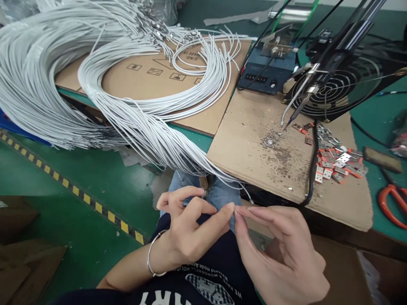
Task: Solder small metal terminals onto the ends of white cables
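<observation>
My left hand (193, 224) and my right hand (280, 250) meet above my lap, in front of the bench edge. Thumb and fingers of each are pinched, and the fingertips touch one another. Whatever they grip, if anything, is too small or hidden to make out. Just beyond the fingers lies a thick bundle of white cables (165, 140), its ends reaching over the cardboard edge. To the right on the cardboard sits a pile of USB connectors (338, 163) with orange plastic parts. A soldering iron (299, 110) in a holder points down over scattered solder bits (270, 140).
Behind the iron stand a blue soldering station (267, 72) and a black fan (337, 91). A black cable (313, 165) crosses the cardboard mat (254, 156). Orange-handled scissors (392, 205) lie at the right edge. More coiled white cables (34, 80) hang at left over the green floor.
</observation>
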Demonstrator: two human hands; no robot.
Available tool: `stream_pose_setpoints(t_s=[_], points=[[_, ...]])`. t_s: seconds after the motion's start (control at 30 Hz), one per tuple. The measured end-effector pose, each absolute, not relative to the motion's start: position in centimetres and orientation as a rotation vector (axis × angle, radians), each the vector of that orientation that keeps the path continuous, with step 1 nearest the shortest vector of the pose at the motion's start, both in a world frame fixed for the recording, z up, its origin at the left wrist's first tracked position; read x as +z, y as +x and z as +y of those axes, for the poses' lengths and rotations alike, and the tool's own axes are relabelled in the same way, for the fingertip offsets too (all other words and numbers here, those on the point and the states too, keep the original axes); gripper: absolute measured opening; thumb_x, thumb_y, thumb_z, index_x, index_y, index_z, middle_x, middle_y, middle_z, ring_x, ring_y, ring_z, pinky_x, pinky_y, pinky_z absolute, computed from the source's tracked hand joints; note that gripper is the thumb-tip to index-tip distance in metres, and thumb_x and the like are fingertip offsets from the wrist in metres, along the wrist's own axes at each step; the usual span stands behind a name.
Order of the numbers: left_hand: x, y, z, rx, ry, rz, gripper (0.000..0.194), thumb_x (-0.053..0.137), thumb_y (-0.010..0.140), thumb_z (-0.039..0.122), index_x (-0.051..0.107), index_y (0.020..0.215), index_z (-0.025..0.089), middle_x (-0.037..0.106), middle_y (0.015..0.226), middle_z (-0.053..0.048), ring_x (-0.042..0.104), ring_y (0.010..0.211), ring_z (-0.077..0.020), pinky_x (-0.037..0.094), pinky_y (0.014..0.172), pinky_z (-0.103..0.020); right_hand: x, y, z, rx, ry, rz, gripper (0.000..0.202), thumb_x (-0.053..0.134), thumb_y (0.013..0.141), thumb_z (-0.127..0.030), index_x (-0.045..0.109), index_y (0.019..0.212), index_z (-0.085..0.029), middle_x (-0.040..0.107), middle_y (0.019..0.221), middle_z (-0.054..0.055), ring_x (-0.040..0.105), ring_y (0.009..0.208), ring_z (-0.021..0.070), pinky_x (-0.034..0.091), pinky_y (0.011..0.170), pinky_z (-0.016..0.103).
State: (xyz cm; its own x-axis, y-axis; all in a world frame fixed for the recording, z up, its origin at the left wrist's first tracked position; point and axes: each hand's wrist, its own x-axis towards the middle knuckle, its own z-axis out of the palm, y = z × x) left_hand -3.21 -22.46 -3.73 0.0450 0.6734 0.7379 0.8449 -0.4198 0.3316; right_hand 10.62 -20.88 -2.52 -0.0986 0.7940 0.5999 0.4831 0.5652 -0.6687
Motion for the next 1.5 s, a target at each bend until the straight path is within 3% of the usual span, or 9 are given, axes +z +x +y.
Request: stream_pose_setpoints(t_s=[0.23,0.43,0.6,0.9,1.3,1.5], points=[[-3.7,-3.1,-22.4,-1.339,-2.098,-1.638,0.023,0.074,0.068,0.008,0.072,0.085,0.022,0.053,0.061,-0.001,0.047,0.088,-0.0243,0.034,0.069,-0.036,-2.3,10.8,-20.8,0.154,-1.235,-1.796,0.021,0.071,0.072,-0.006,0.062,0.089,-0.016,0.070,0.064,0.004,0.052,0.062,0.0190,0.035,0.064,0.039],[-3.5,-2.9,-21.4,-1.658,-2.047,-1.685,0.023,0.071,0.065,0.002,0.069,0.076,0.022,0.048,0.055,0.005,0.047,0.062,-0.0140,0.043,0.071,-0.040,-3.0,11.5,-20.5,0.271,-1.124,-1.689,0.037,0.070,0.070,-0.001,0.061,0.103,-0.015,0.071,0.068,0.005,0.057,0.066,0.0210,0.039,0.061,0.036],[-3.3,-2.8,-21.3,-1.634,-2.046,-1.661,0.022,0.069,0.066,0.002,0.069,0.075,0.022,0.048,0.055,0.006,0.045,0.053,-0.0103,0.044,0.069,-0.038,-3.1,11.4,-20.4,0.311,-1.054,-1.729,0.033,0.071,0.070,-0.002,0.064,0.099,-0.017,0.072,0.079,0.005,0.056,0.065,0.0195,0.041,0.061,0.036],[-2.9,-2.6,-21.7,-1.537,-2.032,-1.673,0.021,0.073,0.062,0.002,0.069,0.068,0.021,0.050,0.051,0.003,0.052,0.073,-0.0184,0.042,0.070,-0.036,-2.2,11.8,-19.7,0.226,-1.005,-1.987,0.008,0.066,0.079,-0.011,0.067,0.084,-0.017,0.074,0.077,0.004,0.053,0.066,0.0189,0.034,0.065,0.037],[-3.3,-2.8,-22.3,-1.408,-2.058,-1.639,0.021,0.072,0.067,0.003,0.073,0.078,0.021,0.055,0.054,0.001,0.049,0.083,-0.0231,0.032,0.074,-0.038,-1.9,11.8,-19.5,0.286,-0.984,-2.044,0.011,0.067,0.077,-0.007,0.066,0.082,-0.017,0.071,0.070,0.001,0.051,0.061,0.0169,0.031,0.063,0.036],[-3.2,-2.9,-22.2,-1.377,-2.086,-1.617,0.020,0.071,0.068,0.002,0.073,0.076,0.020,0.053,0.055,0.001,0.049,0.078,-0.0190,0.034,0.076,-0.036,-1.8,11.7,-19.4,0.255,-1.006,-2.077,0.011,0.066,0.077,-0.006,0.065,0.081,-0.017,0.072,0.070,0.001,0.051,0.061,0.0172,0.031,0.063,0.036]])
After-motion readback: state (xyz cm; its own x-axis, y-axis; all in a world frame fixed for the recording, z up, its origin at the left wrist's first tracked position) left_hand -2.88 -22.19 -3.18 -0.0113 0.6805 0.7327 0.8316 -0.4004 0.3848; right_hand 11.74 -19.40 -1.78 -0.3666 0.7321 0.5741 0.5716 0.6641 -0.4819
